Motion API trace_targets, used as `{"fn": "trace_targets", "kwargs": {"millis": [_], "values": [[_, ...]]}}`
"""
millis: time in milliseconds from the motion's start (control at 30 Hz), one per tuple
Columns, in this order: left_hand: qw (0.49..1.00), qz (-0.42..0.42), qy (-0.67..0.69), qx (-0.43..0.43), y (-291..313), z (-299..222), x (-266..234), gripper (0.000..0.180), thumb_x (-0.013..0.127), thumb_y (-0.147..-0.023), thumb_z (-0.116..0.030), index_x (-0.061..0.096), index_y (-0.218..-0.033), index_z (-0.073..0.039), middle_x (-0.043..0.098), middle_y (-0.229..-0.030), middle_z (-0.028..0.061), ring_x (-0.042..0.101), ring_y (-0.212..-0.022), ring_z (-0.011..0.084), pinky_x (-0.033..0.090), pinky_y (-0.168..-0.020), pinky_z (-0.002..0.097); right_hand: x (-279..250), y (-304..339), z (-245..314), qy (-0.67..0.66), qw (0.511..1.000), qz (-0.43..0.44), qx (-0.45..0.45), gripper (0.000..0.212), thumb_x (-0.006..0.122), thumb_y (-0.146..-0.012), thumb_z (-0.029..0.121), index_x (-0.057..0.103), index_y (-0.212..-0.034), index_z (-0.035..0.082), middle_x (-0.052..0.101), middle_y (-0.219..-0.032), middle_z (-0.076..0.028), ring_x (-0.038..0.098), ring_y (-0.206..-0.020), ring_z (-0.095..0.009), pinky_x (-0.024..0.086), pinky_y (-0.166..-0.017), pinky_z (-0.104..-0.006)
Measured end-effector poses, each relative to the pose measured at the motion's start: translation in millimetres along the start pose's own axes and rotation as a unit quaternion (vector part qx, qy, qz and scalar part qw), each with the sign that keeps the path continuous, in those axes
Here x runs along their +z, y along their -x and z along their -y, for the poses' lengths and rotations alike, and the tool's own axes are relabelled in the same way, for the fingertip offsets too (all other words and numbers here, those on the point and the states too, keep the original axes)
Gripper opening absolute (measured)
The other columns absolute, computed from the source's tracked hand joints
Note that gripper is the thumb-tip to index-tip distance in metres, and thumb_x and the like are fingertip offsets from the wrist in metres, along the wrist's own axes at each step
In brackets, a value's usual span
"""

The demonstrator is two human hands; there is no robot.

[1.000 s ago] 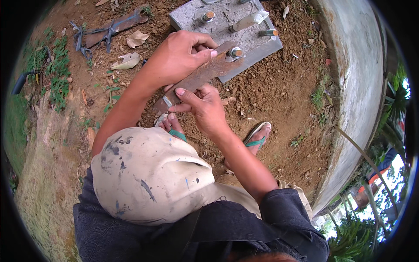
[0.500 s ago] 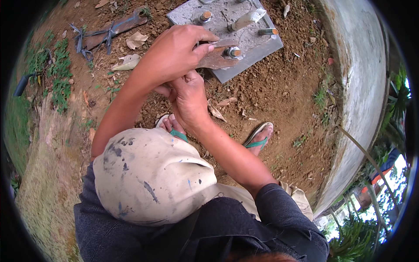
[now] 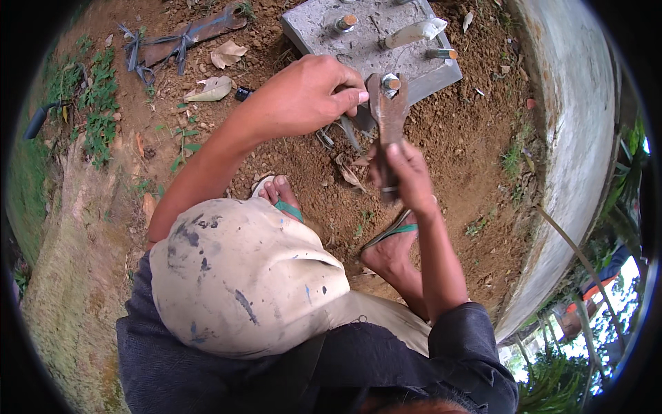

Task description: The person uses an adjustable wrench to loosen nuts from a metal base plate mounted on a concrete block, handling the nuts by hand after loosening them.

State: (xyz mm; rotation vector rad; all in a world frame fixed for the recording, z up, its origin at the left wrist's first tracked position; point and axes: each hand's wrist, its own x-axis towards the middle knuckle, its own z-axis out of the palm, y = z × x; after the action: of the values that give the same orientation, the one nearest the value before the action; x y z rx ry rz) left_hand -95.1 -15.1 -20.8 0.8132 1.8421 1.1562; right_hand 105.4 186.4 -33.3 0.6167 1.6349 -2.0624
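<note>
My right hand (image 3: 407, 172) grips the handle of a rusty open-end wrench (image 3: 392, 124). The wrench's jaws sit around the nut on a bolt (image 3: 391, 84) at the block's near corner, with the handle pointing back toward me. Beside the jaws, my left hand (image 3: 317, 96) is closed, its fingers curled and the thumb tip close to the left jaw. What those fingers hold, if anything, is hidden. The bolt stands on a grey concrete block with a metal plate edge (image 3: 434, 79). Another rusty-topped bolt (image 3: 347, 23) and a side bolt (image 3: 441, 53) stick out of it.
A white wrapped stub (image 3: 416, 32) rises from the block. On the left lies a rusty metal bar (image 3: 196, 34) tied with blue strips. Near my left forearm are dry leaves (image 3: 210, 89) and a small black cylinder (image 3: 243, 93). A concrete wall (image 3: 572, 138) curves along the right.
The wrench has swung round, its handle now toward me instead of leftward. My right hand has moved right, from below my left wrist onto the handle. The whole view has shifted slightly.
</note>
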Motion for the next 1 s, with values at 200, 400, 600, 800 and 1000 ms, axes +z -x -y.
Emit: {"fn": "trace_targets", "kwargs": {"millis": [200,400,600,800,1000], "values": [[0.992,0.041,0.115,-0.019,3,5,20,0.029,0.065,-0.104,-0.023,0.073,-0.112,0.003,0.077,-0.09,0.008,0.072,-0.078,0.0146,0.057,-0.071,0.0313,-76,-4,83,0.159,0.979,0.099,0.082,0.038,0.062,-0.108,0.034,0.068,-0.086,0.004,0.061,-0.069,0.001,0.051,-0.054,-0.006,0.038,-0.05,-0.0258],[0.991,0.061,0.107,-0.048,6,2,20,0.028,0.067,-0.104,-0.023,0.074,-0.112,0.003,0.076,-0.087,0.0072,0.072,-0.077,0.0126,0.056,-0.069,0.0298,-7,40,-1,0.077,0.994,0.025,0.07,0.031,0.065,-0.104,0.026,0.075,-0.111,-0.002,0.074,-0.084,-0.008,0.07,-0.073,-0.015,0.056,-0.07,-0.0306],[0.989,-0.056,0.111,-0.079,11,7,13,0.027,0.069,-0.1,-0.016,0.074,-0.119,0.002,0.076,-0.088,0.0047,0.066,-0.074,0.0088,0.055,-0.069,0.0289,99,0,-2,-0.089,0.995,-0.012,0.047,0.042,0.069,-0.103,0.019,0.063,-0.138,-0.005,0.078,-0.11,-0.01,0.073,-0.096,-0.014,0.059,-0.078,-0.0266],[0.989,-0.116,0.088,-0.025,5,6,9,0.034,0.069,-0.099,-0.016,0.072,-0.128,0.001,0.079,-0.109,0.0118,0.072,-0.097,0.0139,0.058,-0.088,0.0325,126,-43,-3,-0.235,0.969,-0.07,-0.01,0.034,0.071,-0.103,0.019,0.065,-0.126,-0.006,0.075,-0.108,-0.012,0.074,-0.097,-0.018,0.065,-0.08,-0.0295],[0.99,-0.129,-0.02,0.049,2,11,8,0.039,0.064,-0.1,-0.019,0.069,-0.134,0.0,0.077,-0.114,0.0176,0.073,-0.106,0.0228,0.055,-0.095,0.0373,142,-67,3,-0.288,0.951,-0.111,-0.038,0.022,0.068,-0.103,0.01,0.063,-0.119,-0.004,0.072,-0.11,-0.009,0.074,-0.096,-0.016,0.066,-0.085,-0.0326]]}}
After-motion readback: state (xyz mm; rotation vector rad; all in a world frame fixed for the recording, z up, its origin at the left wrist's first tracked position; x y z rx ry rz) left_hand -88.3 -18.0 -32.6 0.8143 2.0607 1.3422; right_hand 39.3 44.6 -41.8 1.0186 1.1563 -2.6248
